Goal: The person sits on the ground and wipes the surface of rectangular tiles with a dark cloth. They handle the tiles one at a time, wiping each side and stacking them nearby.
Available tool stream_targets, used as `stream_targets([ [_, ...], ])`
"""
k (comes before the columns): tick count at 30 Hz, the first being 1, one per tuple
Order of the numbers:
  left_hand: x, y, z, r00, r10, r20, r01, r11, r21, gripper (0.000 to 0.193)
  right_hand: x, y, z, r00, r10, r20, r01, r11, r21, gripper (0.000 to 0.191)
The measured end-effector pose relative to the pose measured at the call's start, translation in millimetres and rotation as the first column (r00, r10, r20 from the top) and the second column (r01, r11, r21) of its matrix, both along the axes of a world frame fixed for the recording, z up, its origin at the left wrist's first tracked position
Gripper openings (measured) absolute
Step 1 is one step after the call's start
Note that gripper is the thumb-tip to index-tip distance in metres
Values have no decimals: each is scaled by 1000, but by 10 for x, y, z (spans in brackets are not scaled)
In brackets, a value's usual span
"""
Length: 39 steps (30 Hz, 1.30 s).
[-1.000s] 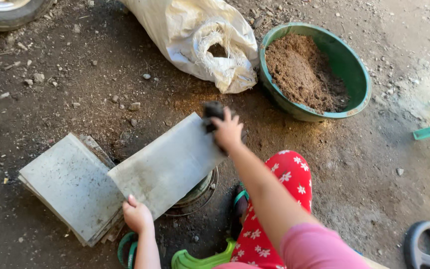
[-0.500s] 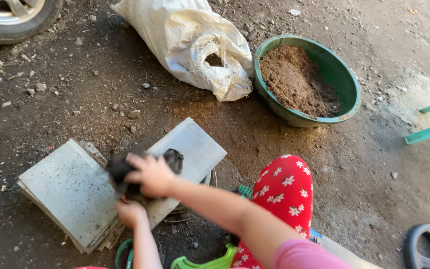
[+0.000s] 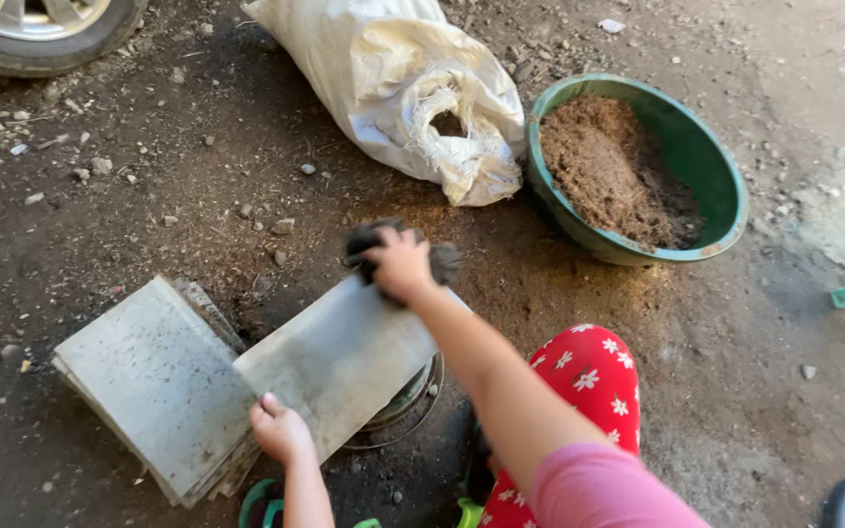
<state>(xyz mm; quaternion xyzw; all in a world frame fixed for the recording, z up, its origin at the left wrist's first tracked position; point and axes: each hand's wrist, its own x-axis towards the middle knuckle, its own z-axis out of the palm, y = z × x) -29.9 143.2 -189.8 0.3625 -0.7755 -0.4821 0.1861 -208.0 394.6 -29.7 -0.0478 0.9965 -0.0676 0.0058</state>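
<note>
My left hand [image 3: 281, 431] grips the near edge of a grey square tile [image 3: 339, 357] that lies tilted over a round metal object [image 3: 413, 396]. My right hand [image 3: 401, 264] is closed on a dark rag [image 3: 374, 240] and presses it on the tile's far corner. A stack of similar grey tiles [image 3: 154, 381] lies just left of the held tile, on the dirt ground.
A green basin [image 3: 706, 166] filled with brown soil stands at the upper right. A white woven sack [image 3: 393, 88] lies beside it. A car wheel [image 3: 36, 29] is at the top left. My knee in red flowered cloth [image 3: 589, 381] is at the bottom.
My right hand with the rag swept from the tile's far corner to its near left part and is back at the far corner now. The left hand stayed on the tile's edge.
</note>
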Motion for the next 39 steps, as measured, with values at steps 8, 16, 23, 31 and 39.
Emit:
stream_targets([
  [8,-23,-103,-15,994,-88,72,89,996,-11,36,2,1217,584,955,-295,-38,294,920,258,34],
  [16,62,-126,45,996,7,-94,-6,1000,10,45,1382,-540,682,950,308,53,-311,948,73,63],
  [23,101,-40,180,979,-41,-199,123,899,420,24,2072,-618,-1,862,464,-206,-483,874,-52,55],
  [31,143,61,358,990,61,-127,-9,927,375,36,1225,1340,27,950,-312,-2,306,932,196,33],
  [39,692,253,276,994,-104,-34,106,841,530,40,1010,2395,470,917,-375,-135,307,880,-361,49],
])
